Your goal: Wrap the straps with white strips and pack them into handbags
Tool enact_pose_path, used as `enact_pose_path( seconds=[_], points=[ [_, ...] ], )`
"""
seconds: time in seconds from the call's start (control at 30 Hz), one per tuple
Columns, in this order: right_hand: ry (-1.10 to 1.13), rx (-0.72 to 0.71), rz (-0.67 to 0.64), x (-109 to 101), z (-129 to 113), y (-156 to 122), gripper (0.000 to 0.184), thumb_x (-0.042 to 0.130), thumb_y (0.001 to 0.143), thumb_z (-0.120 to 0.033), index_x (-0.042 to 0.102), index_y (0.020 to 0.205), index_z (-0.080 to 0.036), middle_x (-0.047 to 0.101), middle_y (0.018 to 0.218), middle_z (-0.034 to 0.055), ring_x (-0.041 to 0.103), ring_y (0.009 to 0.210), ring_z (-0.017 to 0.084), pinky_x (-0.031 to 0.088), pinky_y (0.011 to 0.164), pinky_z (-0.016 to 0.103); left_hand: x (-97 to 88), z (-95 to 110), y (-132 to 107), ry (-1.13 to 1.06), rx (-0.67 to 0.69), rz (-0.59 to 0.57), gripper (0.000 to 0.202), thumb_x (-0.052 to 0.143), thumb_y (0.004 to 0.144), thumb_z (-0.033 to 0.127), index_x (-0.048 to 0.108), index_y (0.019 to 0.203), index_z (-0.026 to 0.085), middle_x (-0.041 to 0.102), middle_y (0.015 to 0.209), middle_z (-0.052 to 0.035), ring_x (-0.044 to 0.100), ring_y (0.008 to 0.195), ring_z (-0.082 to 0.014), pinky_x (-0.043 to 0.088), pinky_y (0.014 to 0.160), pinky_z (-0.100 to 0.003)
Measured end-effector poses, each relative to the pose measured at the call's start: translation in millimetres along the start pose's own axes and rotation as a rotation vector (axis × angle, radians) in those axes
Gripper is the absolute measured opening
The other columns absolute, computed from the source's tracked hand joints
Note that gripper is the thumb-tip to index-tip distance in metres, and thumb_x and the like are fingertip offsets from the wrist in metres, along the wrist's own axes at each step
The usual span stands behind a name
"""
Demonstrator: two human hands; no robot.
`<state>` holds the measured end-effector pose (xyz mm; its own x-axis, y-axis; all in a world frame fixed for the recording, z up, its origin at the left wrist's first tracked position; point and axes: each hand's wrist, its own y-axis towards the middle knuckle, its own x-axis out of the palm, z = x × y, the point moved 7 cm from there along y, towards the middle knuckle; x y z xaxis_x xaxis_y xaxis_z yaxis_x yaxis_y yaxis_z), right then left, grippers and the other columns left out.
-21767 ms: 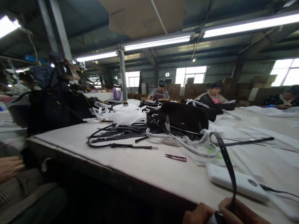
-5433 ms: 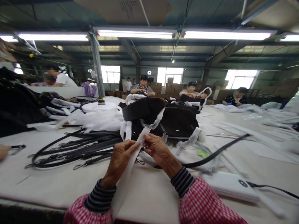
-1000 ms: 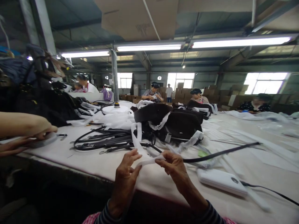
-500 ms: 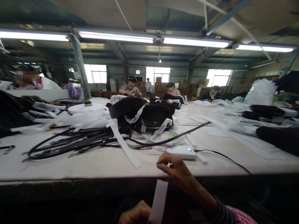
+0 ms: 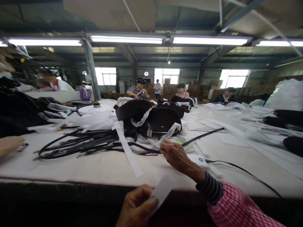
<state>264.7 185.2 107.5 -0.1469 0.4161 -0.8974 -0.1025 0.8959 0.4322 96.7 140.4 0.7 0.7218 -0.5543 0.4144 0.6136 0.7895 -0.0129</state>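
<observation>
My left hand [image 5: 137,205] is closed on a short white strip [image 5: 163,190], which sticks up past the thumb at the table's front edge. My right hand [image 5: 174,156] reaches over the table with its fingers curled down. Its fingertips are at a long black strap [image 5: 199,136]; whether they grip it is hidden. Left of it lies a bundle of black straps [image 5: 94,140] with metal clips. A long white strip [image 5: 129,153] lies across the strap. Behind are black bags [image 5: 163,121] with white-wrapped handles. A white box-like device [image 5: 198,160] with a black cable sits beside my right wrist.
Another person's hand [image 5: 11,145] is at the left table edge, by a small dark object. White wrapping material [image 5: 94,121] is heaped behind the straps. A metal post [image 5: 92,72] rises at the left. More black bags [image 5: 281,118] lie at the right. Co-workers sit beyond.
My right hand has moved forward over the table to the black strap. My left hand has come up, tilting the white strip to the right. Another person's hand has appeared at the left.
</observation>
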Motion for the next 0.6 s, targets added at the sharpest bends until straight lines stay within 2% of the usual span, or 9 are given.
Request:
enact_pose_path(
  seconds=[0.1,0.17,0.23,0.3,0.37,0.4,0.47,0.5,0.6],
  points=[
    [0.087,-0.052,0.044,-28.4,7.6,-16.0,0.019,0.05,0.1,-0.014,0.058,0.083,-0.019,0.061,0.086,0.0021,0.057,0.077,0.016,0.032,0.067,0.028,-1.0,15.2,25.2,-0.055,-0.017,0.08,0.029,0.087,0.073,0.042,0.076,0.085,0.018,0.069,0.095,-0.0043,0.053,0.063,-0.0094,0.045,0.063,-0.023],
    [0.113,-0.049,0.027,-45.2,15.9,-28.7,0.018,0.048,0.1,-0.015,0.056,0.084,-0.019,0.059,0.086,0.0021,0.055,0.076,0.016,0.032,0.068,0.029,-7.8,31.6,43.2,0.076,0.05,0.152,0.028,0.081,0.079,0.044,0.075,0.091,0.019,0.068,0.111,-0.0074,0.06,0.072,-0.0137,0.047,0.062,-0.024],
    [0.12,-0.022,-0.014,-58.0,26.0,-41.1,0.017,0.047,0.101,-0.017,0.054,0.086,-0.02,0.06,0.088,0.0023,0.054,0.075,0.017,0.032,0.068,0.029,-16.7,57.6,58.1,0.345,0.248,0.242,0.025,0.076,0.081,0.044,0.075,0.085,0.019,0.063,0.13,-0.0099,0.064,0.097,-0.0235,0.052,0.072,-0.029],
    [0.12,0.021,-0.071,-67.2,35.9,-53.5,0.016,0.046,0.101,-0.018,0.054,0.088,-0.02,0.061,0.086,0.0022,0.054,0.074,0.017,0.033,0.068,0.03,-17.4,81.7,68.3,0.709,0.467,0.271,0.02,0.074,0.082,0.04,0.074,0.076,0.021,0.057,0.14,-0.0095,0.055,0.124,-0.0321,0.051,0.091,-0.039],
    [0.127,0.054,-0.128,-74.9,41.9,-66.7,0.016,0.045,0.101,-0.019,0.055,0.089,-0.02,0.062,0.083,0.0019,0.055,0.073,0.018,0.034,0.069,0.03,-9.4,89.8,79.2,0.985,0.58,0.136,0.012,0.073,0.082,0.032,0.075,0.075,0.023,0.06,0.139,-0.0087,0.046,0.135,-0.0344,0.043,0.107,-0.047],
    [0.135,0.064,-0.156,-78.4,43.1,-73.5,0.016,0.045,0.1,-0.018,0.056,0.089,-0.021,0.063,0.082,0.0018,0.055,0.074,0.018,0.034,0.07,0.03,-5.2,88.0,85.1,1.057,0.582,0.021,0.009,0.072,0.082,0.03,0.075,0.075,0.024,0.063,0.134,-0.0084,0.048,0.134,-0.0341,0.04,0.109,-0.048],
    [0.166,0.066,-0.206,-84.4,43.1,-86.6,0.015,0.049,0.098,-0.017,0.059,0.088,-0.021,0.064,0.081,0.0016,0.057,0.077,0.018,0.036,0.071,0.03,-0.1,80.3,96.3,1.054,0.51,-0.206,0.005,0.073,0.08,0.027,0.077,0.078,0.025,0.072,0.118,-0.008,0.06,0.121,-0.0319,0.045,0.105,-0.042],
    [0.194,0.065,-0.219,-87.3,43.5,-92.1,0.015,0.051,0.097,-0.016,0.06,0.086,-0.021,0.064,0.081,0.0012,0.058,0.079,0.018,0.036,0.072,0.029,-0.2,78.4,101.9,1.029,0.466,-0.256,0.004,0.075,0.078,0.027,0.077,0.077,0.025,0.074,0.108,-0.0075,0.064,0.112,-0.0311,0.048,0.1,-0.039],
    [0.32,0.094,-0.196,-96.9,56.5,-99.8,0.009,0.06,0.092,-0.018,0.065,0.086,-0.022,0.064,0.08,-0.0014,0.059,0.078,0.016,0.038,0.071,0.027,1.5,83.1,117.0,0.945,0.363,-0.277,0.008,0.079,0.07,0.03,0.077,0.071,0.023,0.074,0.092,-0.005,0.068,0.096,-0.0286,0.051,0.089,-0.031]
  ],
)
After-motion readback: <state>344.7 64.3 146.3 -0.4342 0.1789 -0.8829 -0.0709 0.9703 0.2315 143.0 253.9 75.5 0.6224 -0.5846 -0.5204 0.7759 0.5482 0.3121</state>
